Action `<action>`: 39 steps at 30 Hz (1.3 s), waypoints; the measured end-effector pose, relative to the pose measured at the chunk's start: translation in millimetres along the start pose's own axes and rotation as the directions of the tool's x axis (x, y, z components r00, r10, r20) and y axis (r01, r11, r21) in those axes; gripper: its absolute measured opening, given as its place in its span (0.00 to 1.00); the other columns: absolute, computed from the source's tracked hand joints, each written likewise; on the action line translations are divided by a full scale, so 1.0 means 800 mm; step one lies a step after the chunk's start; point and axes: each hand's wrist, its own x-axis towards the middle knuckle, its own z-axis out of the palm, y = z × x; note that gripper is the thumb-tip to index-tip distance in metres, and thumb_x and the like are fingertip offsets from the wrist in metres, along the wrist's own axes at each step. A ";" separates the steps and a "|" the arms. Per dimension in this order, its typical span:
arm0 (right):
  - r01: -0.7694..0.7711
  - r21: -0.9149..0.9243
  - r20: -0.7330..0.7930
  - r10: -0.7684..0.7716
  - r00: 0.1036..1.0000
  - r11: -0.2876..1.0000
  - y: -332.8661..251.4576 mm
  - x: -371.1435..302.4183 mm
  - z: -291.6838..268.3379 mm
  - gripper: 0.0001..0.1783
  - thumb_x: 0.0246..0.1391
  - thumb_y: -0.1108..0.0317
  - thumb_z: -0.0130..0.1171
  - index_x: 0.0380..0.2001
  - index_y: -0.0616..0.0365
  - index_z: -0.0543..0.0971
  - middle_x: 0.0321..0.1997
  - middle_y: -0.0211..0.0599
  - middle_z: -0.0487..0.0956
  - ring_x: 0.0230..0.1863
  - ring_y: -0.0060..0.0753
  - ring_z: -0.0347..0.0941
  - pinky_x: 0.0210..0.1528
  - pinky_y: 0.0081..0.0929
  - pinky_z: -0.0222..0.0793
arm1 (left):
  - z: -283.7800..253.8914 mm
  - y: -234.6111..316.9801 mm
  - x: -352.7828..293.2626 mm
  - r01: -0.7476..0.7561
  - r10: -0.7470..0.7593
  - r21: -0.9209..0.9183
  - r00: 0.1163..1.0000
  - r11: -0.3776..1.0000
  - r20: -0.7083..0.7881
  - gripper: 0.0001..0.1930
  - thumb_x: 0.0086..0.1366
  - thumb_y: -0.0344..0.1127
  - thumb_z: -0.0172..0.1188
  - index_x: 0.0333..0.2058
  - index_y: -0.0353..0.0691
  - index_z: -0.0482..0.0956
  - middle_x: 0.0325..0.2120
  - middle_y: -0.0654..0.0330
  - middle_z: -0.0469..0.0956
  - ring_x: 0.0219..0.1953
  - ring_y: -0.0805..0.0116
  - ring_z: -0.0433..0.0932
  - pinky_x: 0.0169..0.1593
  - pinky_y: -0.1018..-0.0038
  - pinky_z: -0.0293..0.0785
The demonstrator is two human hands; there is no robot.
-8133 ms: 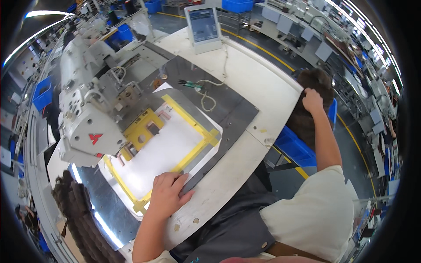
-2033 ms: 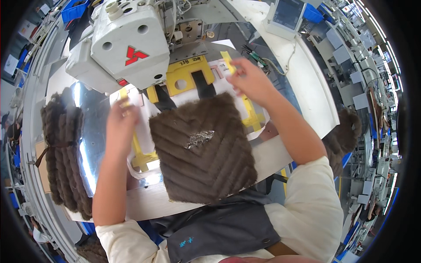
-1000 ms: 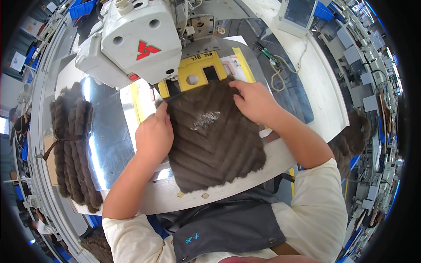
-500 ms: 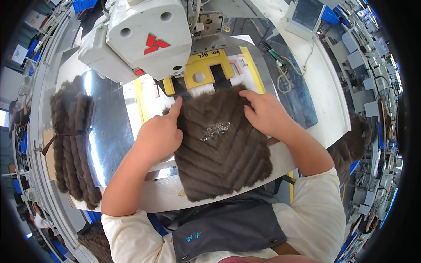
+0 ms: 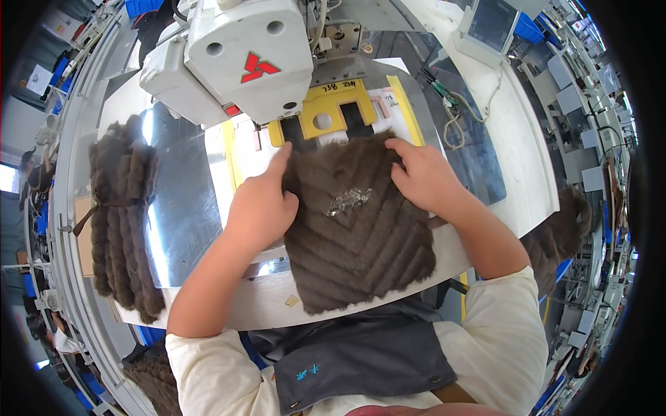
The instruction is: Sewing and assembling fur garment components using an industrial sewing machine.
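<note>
A brown fur panel (image 5: 368, 249) with V-shaped ridges lies before me, its lower edge reaching over the table's near edge. Shiny, clear film-like material (image 5: 348, 202) sits on its upper middle. My left hand (image 5: 262, 208) is closed at the panel's upper left edge, index finger stretched toward the corner. At the upper right corner, my right hand (image 5: 427, 179) grips the fur, with its index finger on the tip. Just beyond the panel's top edge is a yellow notched clamp plate (image 5: 326, 102) under the white sewing machine head (image 5: 243, 52).
Bundled brown fur strips (image 5: 125, 236) lie at the left beside a shiny metal plate (image 5: 184, 180). More brown fur (image 5: 565, 222) hangs at the right. A control screen (image 5: 489, 26) stands at the far right, with a cord (image 5: 454, 128) nearer me.
The panel's top edge has shifted slightly forward, closer to the yellow clamp plate, with both hands on it. My left fingertip has moved forward too. The whole view has shifted a little.
</note>
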 end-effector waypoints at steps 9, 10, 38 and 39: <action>0.019 -0.009 -0.055 -0.019 0.998 1.000 0.004 0.019 0.006 0.20 0.59 0.69 0.56 0.53 0.64 0.79 0.37 0.60 0.84 0.43 0.63 0.80 0.51 0.54 0.75 | 0.050 -0.033 -0.003 -0.166 0.213 0.146 0.885 0.975 -0.414 0.18 0.64 0.25 0.57 0.52 0.31 0.81 0.28 0.46 0.79 0.31 0.45 0.80 0.38 0.55 0.78; 0.020 -0.009 -0.055 -0.021 0.998 1.000 0.005 0.025 0.005 0.20 0.59 0.69 0.56 0.53 0.64 0.79 0.37 0.60 0.84 0.43 0.63 0.80 0.51 0.54 0.75 | 0.049 -0.034 0.002 -0.165 0.212 0.146 0.885 0.975 -0.415 0.18 0.64 0.25 0.57 0.52 0.31 0.81 0.28 0.46 0.79 0.31 0.45 0.80 0.38 0.55 0.78; -0.025 -0.085 -0.002 0.025 1.000 0.996 0.006 0.085 0.007 0.30 0.58 0.65 0.55 0.63 0.65 0.72 0.33 0.57 0.83 0.37 0.62 0.81 0.42 0.55 0.77 | 0.015 -0.047 0.067 -0.054 0.121 0.221 0.946 0.974 -0.302 0.13 0.66 0.26 0.53 0.47 0.28 0.77 0.31 0.38 0.80 0.35 0.36 0.80 0.40 0.48 0.76; -0.005 -0.119 0.019 0.008 1.000 0.993 0.006 0.082 0.007 0.30 0.59 0.64 0.55 0.63 0.67 0.72 0.31 0.55 0.84 0.34 0.61 0.82 0.39 0.53 0.78 | 0.014 -0.043 0.067 -0.023 0.077 0.196 0.959 0.980 -0.274 0.15 0.66 0.24 0.52 0.50 0.27 0.77 0.34 0.37 0.81 0.37 0.36 0.80 0.42 0.48 0.76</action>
